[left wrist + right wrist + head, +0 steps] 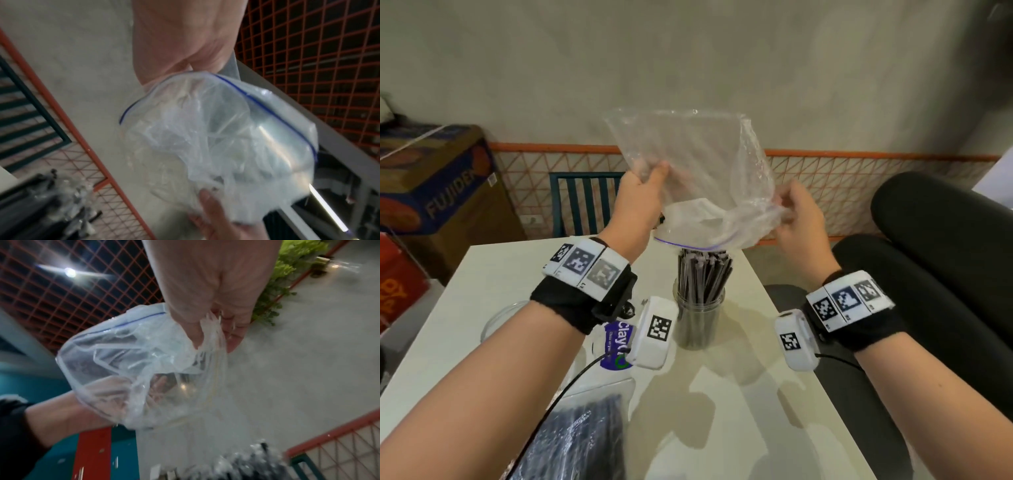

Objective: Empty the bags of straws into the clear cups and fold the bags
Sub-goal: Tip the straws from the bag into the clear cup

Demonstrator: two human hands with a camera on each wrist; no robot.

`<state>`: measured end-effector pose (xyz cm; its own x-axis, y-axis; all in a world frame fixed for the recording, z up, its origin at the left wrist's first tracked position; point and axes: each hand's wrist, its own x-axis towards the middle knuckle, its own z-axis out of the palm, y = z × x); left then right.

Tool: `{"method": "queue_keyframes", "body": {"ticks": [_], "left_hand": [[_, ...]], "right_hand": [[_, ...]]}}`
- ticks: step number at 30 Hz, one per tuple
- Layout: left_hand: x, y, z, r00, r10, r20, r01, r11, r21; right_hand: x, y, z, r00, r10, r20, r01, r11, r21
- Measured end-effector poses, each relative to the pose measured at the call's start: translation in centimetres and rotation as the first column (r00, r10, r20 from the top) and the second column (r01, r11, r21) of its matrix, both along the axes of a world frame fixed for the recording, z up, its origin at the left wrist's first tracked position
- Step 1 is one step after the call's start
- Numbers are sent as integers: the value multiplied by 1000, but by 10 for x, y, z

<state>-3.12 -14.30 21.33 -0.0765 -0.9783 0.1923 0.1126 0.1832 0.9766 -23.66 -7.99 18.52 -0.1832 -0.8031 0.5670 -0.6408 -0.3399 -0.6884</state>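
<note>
Head view: both hands up at frame center w/ an empty clear bag (688,171) held upside down, its blue zip mouth facing down, just above the straws (703,274) standing in a clear cup (698,318) on the white table (739,394). Left hand (643,192) grips the bag's left side, thumb on the outside of the plastic, fingers seen through it. Right hand (796,212) pinches bunched plastic at the bag's lower right edge. Left wrist view: bag (216,138) fills mid-frame, zip line curving round the open mouth; right-hand fingers (209,209) hold it at the bottom. Right wrist view: thumb and fingers (232,337) pinch a gathered fold of the bag (133,369) at upper center; left hand's fingers show through the plastic lower left; straw tops blurred at bottom edge. Lower left of head view: a 2nd bag (585,435) full of dark straws lies on the table, a 2nd cup (494,322) mostly hidden behind the left wrist. A purple-labelled item (616,342) sits mid-table. Cardboard box (438,185) at far left, black chair (941,240) at right.
</note>
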Motion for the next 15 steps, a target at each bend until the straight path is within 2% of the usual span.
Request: {"method": "queue_keyframes", "body": {"ticks": [3,4,6,8,9,11,13,14,15], "left_hand": [[5,12,5,997,4,-75,2,997,82],[7,18,6,997,-24,-72,30,996,84],[10,30,5,998,-64,-26,66,996,63],[14,45,2,991,-84,105,83,996,20],[16,53,1,981,-88,173,91,996,-10],[16,71,-1,954,-103,281,129,989,-75],[13,80,-8,922,-99,374,169,973,-159],[11,83,-13,909,-95,406,183,965,-185],[8,87,-17,896,-92,434,191,963,-192]], "right_hand": [[-13,22,-9,946,38,-322,-23,998,50],[-16,32,-10,918,110,-382,-62,989,135],[-24,51,-10,884,288,-368,-145,918,369],[-37,69,-1,892,388,-230,-215,814,540],[-42,78,6,910,401,-108,-278,782,558],[-47,94,24,905,395,157,-421,781,461],[-42,103,38,836,361,413,-514,778,361],[-35,105,43,810,321,490,-528,763,373],[-26,105,43,818,286,499,-520,739,429]]}}
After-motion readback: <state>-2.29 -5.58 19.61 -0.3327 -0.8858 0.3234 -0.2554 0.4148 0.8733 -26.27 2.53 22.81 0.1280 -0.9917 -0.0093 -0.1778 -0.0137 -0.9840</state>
